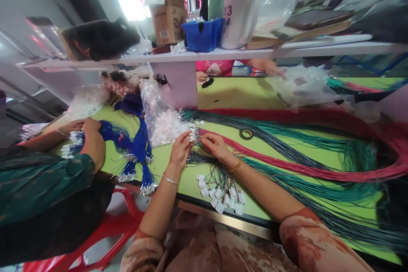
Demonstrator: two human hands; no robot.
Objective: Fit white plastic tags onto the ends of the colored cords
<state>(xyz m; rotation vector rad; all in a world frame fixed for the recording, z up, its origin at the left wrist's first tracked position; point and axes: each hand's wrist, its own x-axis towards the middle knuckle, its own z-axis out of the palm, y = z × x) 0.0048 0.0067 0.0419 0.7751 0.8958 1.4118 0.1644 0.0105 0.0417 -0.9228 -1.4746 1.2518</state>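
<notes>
My left hand (180,149) pinches a small white plastic connector (192,137) between thumb and fingers. Close on its right, my right hand (217,148) is closed in a pinch at the ends of the wires; what looks like a thin wire is in its fingertips, too small to make out well. A bundle of red wires (255,157) runs rightward from just behind my hands. Beyond them lies a heap of loose white connectors (167,127) by a clear plastic bag (151,97). Below my right wrist rest several wires ending in white connectors (219,207).
Green wires (318,187) and dark wires (287,146) stretch along the table, with a tape roll (245,134) among them. At left, a co-worker's hands (92,125) handle blue wires (140,136). Above stands a shelf (127,63) with a blue bin (202,36) and a mug (237,21).
</notes>
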